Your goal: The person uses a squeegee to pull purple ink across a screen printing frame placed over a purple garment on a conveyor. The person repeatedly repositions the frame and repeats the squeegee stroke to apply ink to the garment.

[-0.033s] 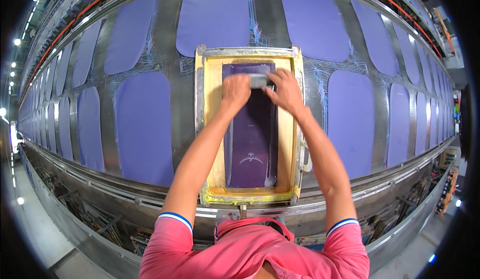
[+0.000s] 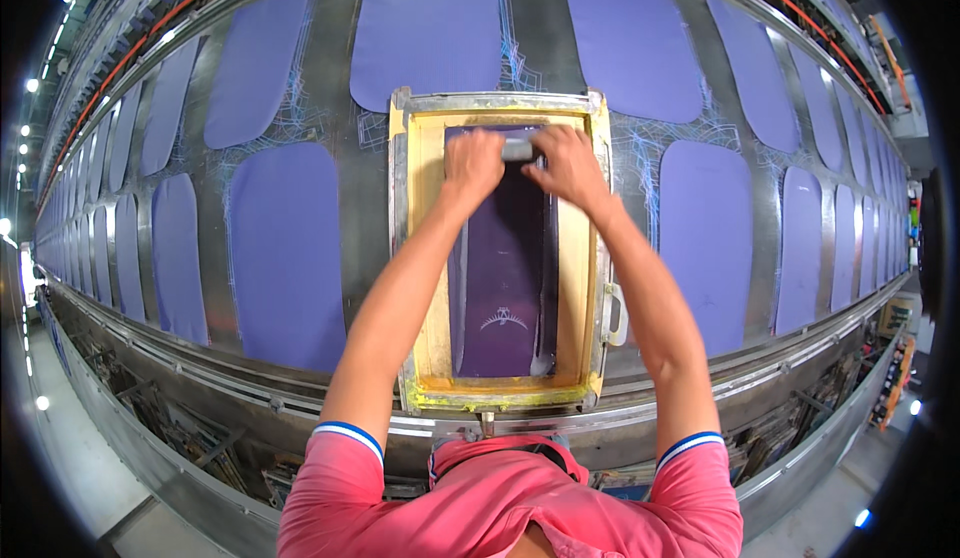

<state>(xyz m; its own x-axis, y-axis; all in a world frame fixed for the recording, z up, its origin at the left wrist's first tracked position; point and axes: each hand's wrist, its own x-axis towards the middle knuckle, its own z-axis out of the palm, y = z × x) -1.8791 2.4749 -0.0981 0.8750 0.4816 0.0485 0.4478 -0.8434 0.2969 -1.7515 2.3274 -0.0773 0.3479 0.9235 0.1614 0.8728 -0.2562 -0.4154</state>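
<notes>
A screen-printing frame [image 2: 399,258] with metal edges and a yellowish border lies in front of me. Its mesh panel [image 2: 500,268] looks dark purple, with a small pale arched design near the end closest to me. At the far end of the panel is a grey squeegee [image 2: 517,149], gripped from both sides. My left hand [image 2: 475,165] wraps round its left end, and my right hand [image 2: 567,163] has its fingers bent over the right end. The squeegee's lower edge and much of its length are hidden by my hands.
Purple rounded fabric pieces [image 2: 285,258] lie in two rows along a long dark table [image 2: 372,188], including one [image 2: 705,248] right of the frame. A metal rail [image 2: 700,403] runs along the near edge. A handle [image 2: 616,315] projects from the frame's right side.
Both hands and the squeegee have shifted slightly away from me, toward the far end of the frame. My right hand's fingers have come down closer round the squeegee.
</notes>
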